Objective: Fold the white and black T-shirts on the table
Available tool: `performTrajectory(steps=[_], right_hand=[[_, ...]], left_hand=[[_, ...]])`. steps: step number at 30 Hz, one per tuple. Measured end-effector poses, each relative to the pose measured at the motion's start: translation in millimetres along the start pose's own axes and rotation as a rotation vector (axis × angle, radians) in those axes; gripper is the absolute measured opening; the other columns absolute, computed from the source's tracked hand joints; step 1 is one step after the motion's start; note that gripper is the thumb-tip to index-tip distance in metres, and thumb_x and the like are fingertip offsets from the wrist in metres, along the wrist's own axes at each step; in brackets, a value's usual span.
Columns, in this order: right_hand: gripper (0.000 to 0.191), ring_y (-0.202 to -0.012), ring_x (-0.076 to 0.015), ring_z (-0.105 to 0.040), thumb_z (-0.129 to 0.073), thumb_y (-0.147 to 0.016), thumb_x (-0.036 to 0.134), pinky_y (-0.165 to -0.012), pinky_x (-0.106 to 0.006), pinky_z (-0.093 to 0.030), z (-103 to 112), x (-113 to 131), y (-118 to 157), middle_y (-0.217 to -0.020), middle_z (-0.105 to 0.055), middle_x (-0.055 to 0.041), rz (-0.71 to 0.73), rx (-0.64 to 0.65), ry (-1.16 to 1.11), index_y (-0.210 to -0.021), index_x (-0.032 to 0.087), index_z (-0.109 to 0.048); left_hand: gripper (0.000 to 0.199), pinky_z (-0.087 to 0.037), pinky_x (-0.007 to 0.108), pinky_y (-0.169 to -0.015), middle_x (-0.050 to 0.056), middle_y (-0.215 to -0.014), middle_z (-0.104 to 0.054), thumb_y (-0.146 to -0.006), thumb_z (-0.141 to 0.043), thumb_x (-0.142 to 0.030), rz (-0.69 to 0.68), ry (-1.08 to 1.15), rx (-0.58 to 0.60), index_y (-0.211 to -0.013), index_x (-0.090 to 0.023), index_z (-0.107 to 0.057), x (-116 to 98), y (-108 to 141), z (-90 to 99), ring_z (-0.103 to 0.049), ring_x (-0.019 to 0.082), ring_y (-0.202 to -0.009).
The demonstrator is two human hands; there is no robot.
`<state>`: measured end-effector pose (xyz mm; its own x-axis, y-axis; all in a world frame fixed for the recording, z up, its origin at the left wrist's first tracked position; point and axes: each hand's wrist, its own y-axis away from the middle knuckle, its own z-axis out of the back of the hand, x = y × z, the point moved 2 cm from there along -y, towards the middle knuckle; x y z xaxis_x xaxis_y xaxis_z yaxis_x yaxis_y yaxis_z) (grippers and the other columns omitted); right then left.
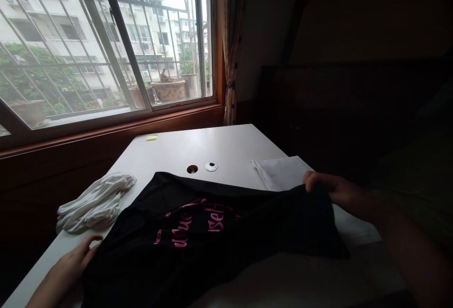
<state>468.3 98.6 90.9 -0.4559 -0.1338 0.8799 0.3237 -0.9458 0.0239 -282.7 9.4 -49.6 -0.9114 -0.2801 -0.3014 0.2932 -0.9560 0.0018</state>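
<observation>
white, bunched cloth (95, 202) lies at the far left on a pale table (177, 150), below a barred window (106, 39). just nearer than the cloth, the left hand (72, 263) comes in from the lower left corner, its forearm cut off by the bottom edge. the wrist is low, the back of the hand turned partly up, and thumb and forefinger curve into a small loop at the left edge of a black garment (141, 209). the other fingers are hidden, so i cannot tell whether this hand grips the fabric or only touches it.

the garment spreads across the near part of the table, between the two hands. its pink lettering (215, 218) is broken by folds and only partly readable; the lower part sinks into shadow and runs out of the picture at the bottom. beyond it are two round holes (192, 169) in the tabletop.

further right, a folded white cloth (279, 171) is partly covered by the garment. over it the right hand (323, 185) reaches in from the right, forearm slanting up to the left, thumb and fingers pinched on the garment's upper edge. that forearm fades into darkness, where the surroundings are hard to make out.
</observation>
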Motion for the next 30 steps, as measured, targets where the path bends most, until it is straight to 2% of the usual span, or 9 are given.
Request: performTrajectory(steps=[3, 5, 8, 11, 13, 16, 19, 23, 30], right_hand=[[0.005, -0.085, -0.0233, -0.056, -0.069, -0.085, 0.032, -0.076, -0.037, -0.046, -7, -4, -1, -0.096, -0.057, -0.0008, -0.015, 0.023, -0.005, -0.090, 0.031, -0.069], [0.005, -0.083, -0.0230, -0.056, -0.069, -0.085, 0.032, -0.075, -0.037, -0.046, -12, -2, 1, -0.096, -0.057, -0.0008, -0.022, 0.035, -0.015, -0.090, 0.031, -0.069], [0.003, -0.081, -0.0223, -0.055, -0.069, -0.084, 0.030, -0.072, -0.037, -0.046, -18, 7, 7, -0.094, -0.056, -0.0012, -0.012, 0.020, -0.044, -0.087, 0.029, -0.069], [0.003, -0.080, -0.0215, -0.056, -0.068, -0.085, 0.030, -0.071, -0.035, -0.047, -23, 18, 11, -0.093, -0.056, -0.0015, 0.013, 0.020, -0.042, -0.086, 0.028, -0.069], [0.003, -0.080, -0.0208, -0.056, -0.069, -0.085, 0.029, -0.072, -0.034, -0.047, -25, 24, 12, -0.094, -0.057, -0.0013, 0.031, 0.029, -0.025, -0.087, 0.027, -0.069], [0.003, -0.080, -0.0198, -0.057, -0.071, -0.084, 0.029, -0.071, -0.033, -0.046, -27, 30, 12, -0.093, -0.058, -0.0012, 0.063, 0.017, -0.014, -0.086, 0.026, -0.070], [0.003, -0.080, -0.0195, -0.057, -0.070, -0.084, 0.029, -0.072, -0.033, -0.046, -26, 34, 10, -0.093, -0.058, -0.0016, 0.094, -0.010, -0.013, -0.085, 0.025, -0.070], [0.004, -0.079, -0.0195, -0.057, -0.072, -0.083, 0.029, -0.071, -0.033, -0.047, -20, 33, 4, -0.091, -0.060, -0.0017, 0.114, -0.042, -0.005, -0.085, 0.025, -0.071], [0.014, -0.085, -0.0225, -0.059, -0.074, -0.078, 0.038, -0.076, -0.034, -0.050, 0, 36, -45, -0.093, -0.064, -0.0040, 0.170, -0.126, 0.068, -0.080, 0.024, -0.072]], left_hand=[[0.041, -0.060, 0.036, -0.078, 0.005, -0.102, -0.081, -0.090, -0.047, -0.053, -0.054, 0.040, 0.172, -0.114, -0.029, -0.069, 4, -13, 7.2, -0.077, 0.029, -0.093], [0.044, -0.059, 0.039, -0.084, 0.007, -0.123, -0.075, -0.092, -0.048, -0.054, -0.157, -0.010, 0.085, -0.122, -0.029, -0.068, -16, -26, 16.3, -0.073, 0.031, -0.105], [0.047, -0.056, 0.043, -0.091, 0.010, -0.132, -0.067, -0.096, -0.045, -0.053, -0.351, -0.111, -0.027, -0.128, -0.027, -0.067, -75, -53, 23.7, -0.068, 0.032, -0.112], [0.045, -0.048, 0.047, -0.105, 0.012, -0.135, -0.063, -0.098, -0.044, -0.041, -0.555, -0.180, -0.097, -0.135, -0.024, -0.063, -142, -88, 16.9, -0.059, 0.032, -0.124], [0.044, -0.045, 0.046, -0.109, 0.010, -0.142, -0.059, -0.098, -0.046, -0.033, -0.633, -0.214, -0.078, -0.139, -0.026, -0.059, -178, -111, 4.5, -0.054, 0.031, -0.129], [0.051, -0.046, 0.044, -0.106, 0.010, -0.148, -0.055, -0.094, -0.052, -0.026, -0.606, -0.246, 0.013, -0.145, -0.027, -0.054, -210, -144, -16.1, -0.048, 0.031, -0.134], [0.042, -0.050, 0.041, -0.097, 0.011, -0.132, -0.064, -0.091, -0.054, -0.024, -0.590, -0.258, 0.067, -0.131, -0.027, -0.066, -222, -166, -26.6, -0.053, 0.031, -0.123], [0.031, -0.050, 0.038, -0.087, 0.011, -0.113, -0.068, -0.092, -0.048, -0.020, -0.575, -0.279, 0.053, -0.104, -0.026, -0.075, -224, -180, -21.3, -0.056, 0.030, -0.108], [0.035, -0.048, 0.039, -0.092, 0.013, -0.115, -0.062, -0.089, -0.044, -0.018, -0.428, -0.280, -0.087, -0.112, -0.022, -0.071, -212, -211, 6.0, -0.054, 0.030, -0.109]])
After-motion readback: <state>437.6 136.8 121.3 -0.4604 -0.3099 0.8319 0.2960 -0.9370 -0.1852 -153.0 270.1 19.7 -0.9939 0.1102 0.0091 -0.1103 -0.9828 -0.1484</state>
